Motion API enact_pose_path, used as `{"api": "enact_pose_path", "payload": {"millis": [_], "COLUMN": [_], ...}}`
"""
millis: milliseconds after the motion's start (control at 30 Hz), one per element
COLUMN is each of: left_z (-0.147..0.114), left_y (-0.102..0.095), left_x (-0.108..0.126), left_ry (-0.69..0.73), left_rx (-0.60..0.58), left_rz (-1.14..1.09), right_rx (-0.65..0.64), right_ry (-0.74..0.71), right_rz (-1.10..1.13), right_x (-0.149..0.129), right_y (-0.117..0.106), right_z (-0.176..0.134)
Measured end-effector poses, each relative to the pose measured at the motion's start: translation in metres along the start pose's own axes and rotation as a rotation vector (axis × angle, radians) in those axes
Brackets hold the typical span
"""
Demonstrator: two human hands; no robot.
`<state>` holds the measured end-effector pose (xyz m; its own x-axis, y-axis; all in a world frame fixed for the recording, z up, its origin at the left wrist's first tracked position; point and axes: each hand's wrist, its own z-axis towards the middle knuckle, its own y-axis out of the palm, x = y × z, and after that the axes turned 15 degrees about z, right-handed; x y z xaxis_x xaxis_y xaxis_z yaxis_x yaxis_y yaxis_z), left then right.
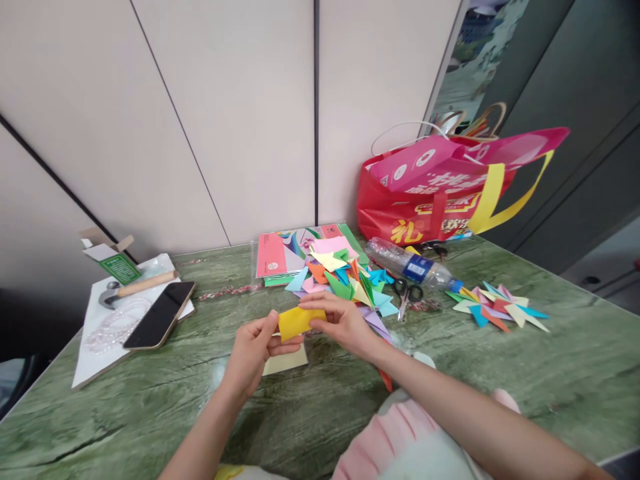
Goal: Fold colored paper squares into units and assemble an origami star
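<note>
Your left fingers point(271, 323) and right fingers point(324, 305) pinch a yellow rectangular paper point(294, 325), its right end partly hidden by your grip.

The folded-paper pile point(342, 285) lies on the worktop point(150, 417), behind the handheld paper point(294, 325). Left: smartphone point(161, 315), hammer point(147, 284). Right: scissors point(406, 298), plastic bottle point(417, 268), carrier bag point(425, 190).

Soft light brightens the pale panels point(230, 100) and glints faintly off the green tabletop point(165, 393); frame edges look stretched.
</note>
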<state>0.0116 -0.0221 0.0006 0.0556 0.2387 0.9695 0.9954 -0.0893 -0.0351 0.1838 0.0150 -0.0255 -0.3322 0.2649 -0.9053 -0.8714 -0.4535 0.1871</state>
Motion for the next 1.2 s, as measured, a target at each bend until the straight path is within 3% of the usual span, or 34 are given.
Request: {"api": "enact_pose_path", "payload": {"millis": [200, 567, 667, 800, 967, 1100, 1200], "left_z": [0.0, 0.003, 0.007, 0.015, 0.016, 0.011, 0.008], "left_y": [0.003, 0.002, 0.001, -0.002, -0.003, 0.0, 0.002], "left_x": [0.0, -0.007, -0.013, -0.019, -0.017, -0.01, -0.007], "left_ry": [0.073, 0.146, 0.169, 0.204, 0.262, 0.296, 0.305], "left_rx": [0.011, -0.031, 0.007, 0.142, 0.239, 0.227, 0.185], "left_rz": [0.031, 0.213, 0.175, 0.044, -0.03, -0.029, -0.086], "right_rx": [0.033, -0.067, -0.091, -0.072, -0.159, -0.24, -0.222], "right_ry": [-0.043, -0.193, -0.202, -0.247, -0.199, -0.11, -0.127], "right_rz": [-0.113, -0.462, -0.606, -0.873, -1.169, -1.236, -1.187], "right_x": [0.001, 0.003, 0.001, -0.012, -0.046, -0.059, -0.049], "right_y": [0.001, 0.001, 0.004, 0.018, 0.053, 0.073, 0.07], "right_z": [-0.002, -0.005, -0.004, -0.002, -0.004, -0.012, -0.015]}}
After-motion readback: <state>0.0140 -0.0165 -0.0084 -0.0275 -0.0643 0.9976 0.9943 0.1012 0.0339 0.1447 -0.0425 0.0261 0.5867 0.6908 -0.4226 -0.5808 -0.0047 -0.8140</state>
